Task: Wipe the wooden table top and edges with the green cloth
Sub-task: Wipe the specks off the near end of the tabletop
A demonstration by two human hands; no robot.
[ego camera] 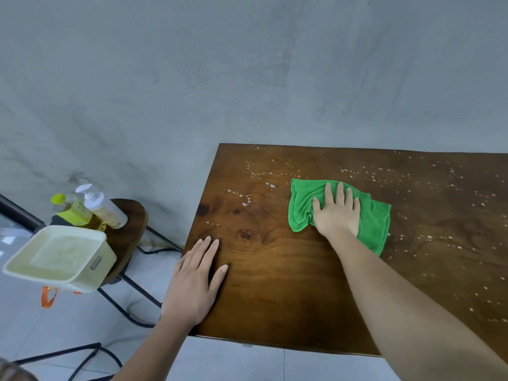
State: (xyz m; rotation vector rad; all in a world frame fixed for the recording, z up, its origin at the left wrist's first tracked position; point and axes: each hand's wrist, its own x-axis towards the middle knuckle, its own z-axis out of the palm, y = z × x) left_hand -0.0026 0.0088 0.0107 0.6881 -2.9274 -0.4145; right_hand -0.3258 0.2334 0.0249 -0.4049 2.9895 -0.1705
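**Cloth pressed flat on the wet surface**

The green cloth (341, 213) lies crumpled on the wooden surface (275, 284), right of the frame's centre. Its long axis runs from upper left to lower right, with one bunched end toward the far left corner of the surface and the other end trailing toward the lower right. The right hand (336, 213) lies on top of it, palm down, fingers spread and pointing to the top of the frame; it is open and pressing, not clenched around the fabric.

The left hand (196, 281) rests flat and open on the surface near its left edge, in the lower middle of the frame, fingers pointing up the frame and thumb out to the right. It holds nothing.

White droplets (261, 174) are scattered over the far part of the surface, above and to the left of the cloth, and more across the right side.

At the left of the frame, apart from the surface, a small stool (129, 224) carries a pale tub (59, 258) and two bottles (82, 209) behind it.
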